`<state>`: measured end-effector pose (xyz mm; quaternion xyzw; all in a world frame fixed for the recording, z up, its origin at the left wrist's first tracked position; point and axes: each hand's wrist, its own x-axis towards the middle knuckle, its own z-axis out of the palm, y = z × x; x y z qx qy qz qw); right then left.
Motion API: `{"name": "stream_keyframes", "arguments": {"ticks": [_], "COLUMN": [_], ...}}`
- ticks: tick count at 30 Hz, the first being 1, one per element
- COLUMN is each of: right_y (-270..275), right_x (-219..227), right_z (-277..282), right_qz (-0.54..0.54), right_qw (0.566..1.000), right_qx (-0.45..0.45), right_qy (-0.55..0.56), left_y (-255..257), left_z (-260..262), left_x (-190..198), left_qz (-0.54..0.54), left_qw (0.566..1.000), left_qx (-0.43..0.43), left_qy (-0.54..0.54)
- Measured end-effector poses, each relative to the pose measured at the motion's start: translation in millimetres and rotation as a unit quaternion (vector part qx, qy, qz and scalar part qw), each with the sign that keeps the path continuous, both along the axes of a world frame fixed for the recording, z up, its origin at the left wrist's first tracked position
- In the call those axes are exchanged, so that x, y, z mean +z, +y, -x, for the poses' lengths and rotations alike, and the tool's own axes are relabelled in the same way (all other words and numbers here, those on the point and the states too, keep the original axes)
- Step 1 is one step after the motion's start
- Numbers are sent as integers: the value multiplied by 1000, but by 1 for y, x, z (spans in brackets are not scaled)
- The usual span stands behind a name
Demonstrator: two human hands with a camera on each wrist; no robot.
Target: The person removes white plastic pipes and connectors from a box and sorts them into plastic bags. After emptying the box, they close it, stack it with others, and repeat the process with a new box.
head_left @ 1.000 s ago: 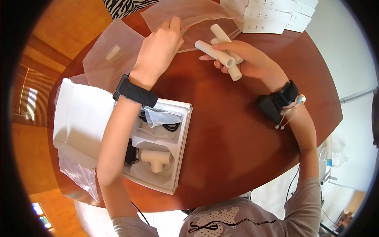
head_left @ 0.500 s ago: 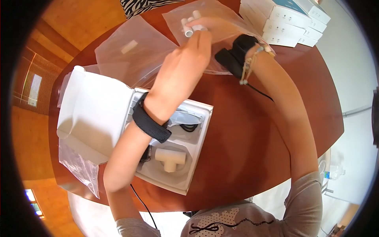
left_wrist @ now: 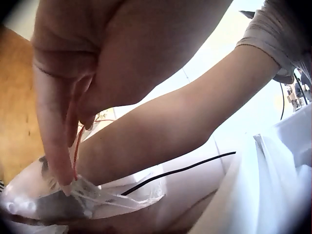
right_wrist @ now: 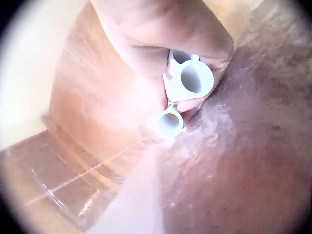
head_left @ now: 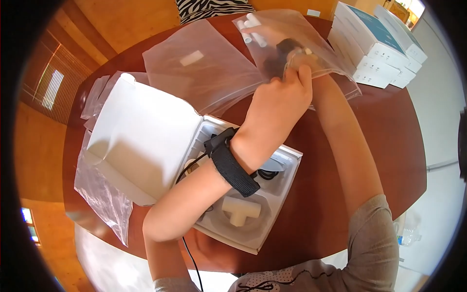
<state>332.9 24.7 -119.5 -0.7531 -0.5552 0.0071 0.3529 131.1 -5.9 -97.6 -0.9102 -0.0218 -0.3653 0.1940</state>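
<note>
My right hand (head_left: 268,33) is inside a clear plastic bag (head_left: 311,36) at the far side of the table, seen through the film. It grips three short white pipes (right_wrist: 197,80), whose open round ends show in the right wrist view. In the head view the pipes lie toward the bag's far left corner. At the bag's near edge, my left hand (head_left: 279,104) crosses over the right forearm. Its fingertips (left_wrist: 66,185) pinch the film by the opening in the left wrist view.
An open white box (head_left: 282,194) holds a white T-shaped pipe fitting (head_left: 241,210) and a black cable (head_left: 267,173). Another clear bag (head_left: 214,80) with a pale label lies left of the hands. White boxes (head_left: 377,70) are stacked at the back right. A black cord (head_left: 192,258) hangs by the left arm.
My right hand has carried the pipes from above the table to deep inside the bag. My left hand has come rightward along the bag's edge. The head view has shifted too.
</note>
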Motion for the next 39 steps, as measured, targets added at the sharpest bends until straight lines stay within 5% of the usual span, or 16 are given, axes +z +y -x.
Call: {"name": "stream_keyframes", "arguments": {"ticks": [9,23,28,32,39], "right_y": [6,17,26,38,-14], "right_x": [4,13,-14,-41,6], "right_z": [1,-17,-30,-51,28], "right_qz": [56,138,188,120,120], "right_qw": [992,964,958,965,942], "right_qx": [-39,-95,-16,25,44], "right_qy": [-109,-208,-217,-231,-310], "left_y": [-1,1,1,1,16], "left_z": [1,8,6,6,1], "left_x": [-3,3,-1,-5,-4], "left_qz": [-1,117,121,100,79], "left_qw": [999,990,991,993,997], "left_qx": [37,-18,-24,-21,-17], "left_qy": [-11,71,48,54,8]}}
